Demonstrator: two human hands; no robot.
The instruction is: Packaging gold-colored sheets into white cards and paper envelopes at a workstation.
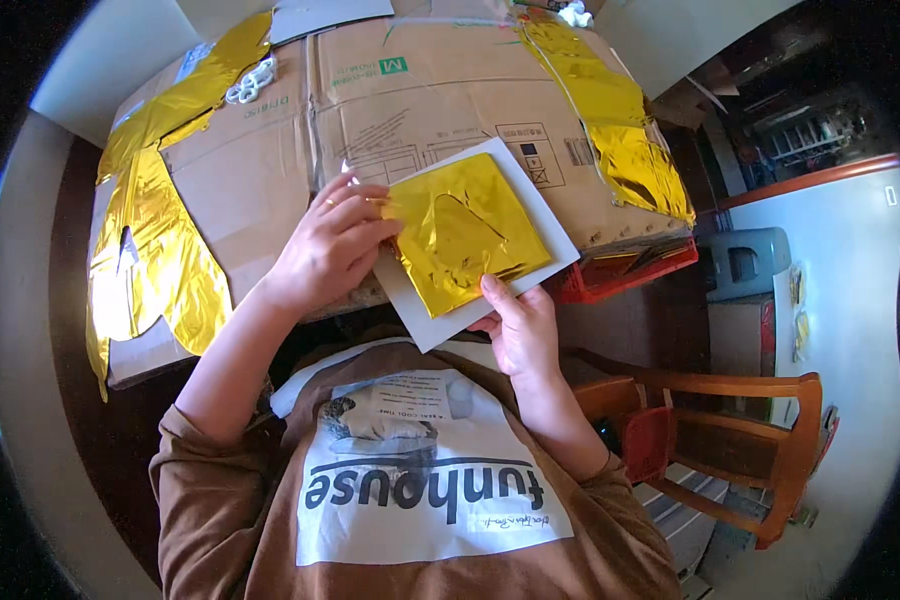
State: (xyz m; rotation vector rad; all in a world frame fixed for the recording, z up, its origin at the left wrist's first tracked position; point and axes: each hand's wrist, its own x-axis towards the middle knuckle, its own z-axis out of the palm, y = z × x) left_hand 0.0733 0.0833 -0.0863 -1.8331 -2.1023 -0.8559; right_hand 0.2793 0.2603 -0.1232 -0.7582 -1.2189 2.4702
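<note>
A square of shiny gold foil [460, 235] lies on a white square board [525, 195], which is tilted above the near edge of the cardboard surface. My right hand [522, 325] grips the board's near right edge, with the thumb pressed on the foil and the fingers underneath. At the foil's left edge, my left hand [340, 240] has its fingers bent and closed on the foil's border. The foil is wrinkled, with a curved crease across its middle.
A large flattened cardboard sheet [240, 190] covers the work surface. Cut gold foil pieces lie at its left [155, 250] and right [610, 110]. White string [251, 82] rests on the far left. A red crate [630, 272] and wooden chair [740, 410] stand to the right.
</note>
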